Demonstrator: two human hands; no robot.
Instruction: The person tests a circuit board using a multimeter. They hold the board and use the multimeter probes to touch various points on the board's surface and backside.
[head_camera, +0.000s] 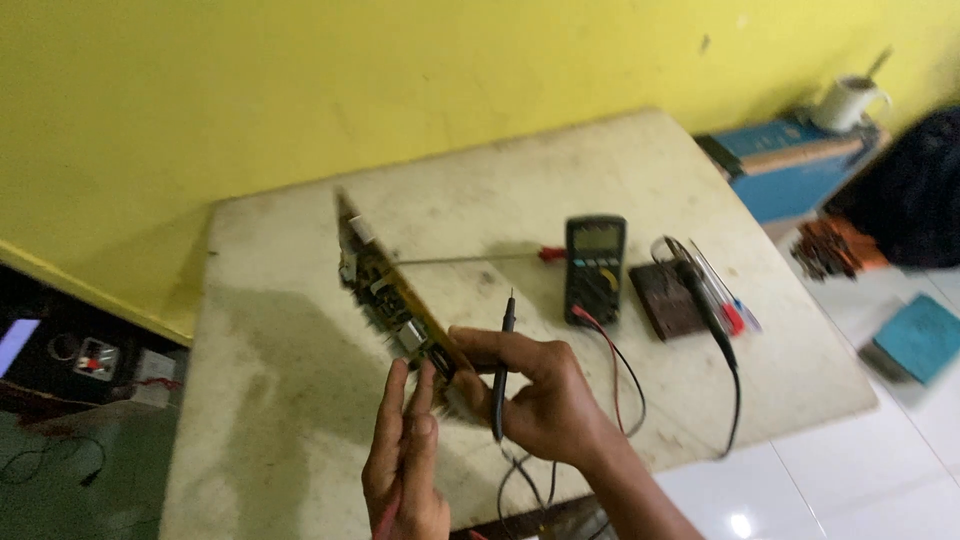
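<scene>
Together both hands pinch the circuit board (395, 295) — right hand (535, 395) clasping black probe (502, 365); left hand (405, 465) flat.

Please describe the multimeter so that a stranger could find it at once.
On the worn white table against the yellow wall, look right of the circuit board held on edge. The multimeter lies flat there, left of a brown block; alone it has a grey screen and round dial.

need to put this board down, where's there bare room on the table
Bare: the far tabletop behind the multimeter, and the left side beside the circuit board. Crowded: the right side, with multimeter, screwdriver, soldering iron and leads.
</scene>
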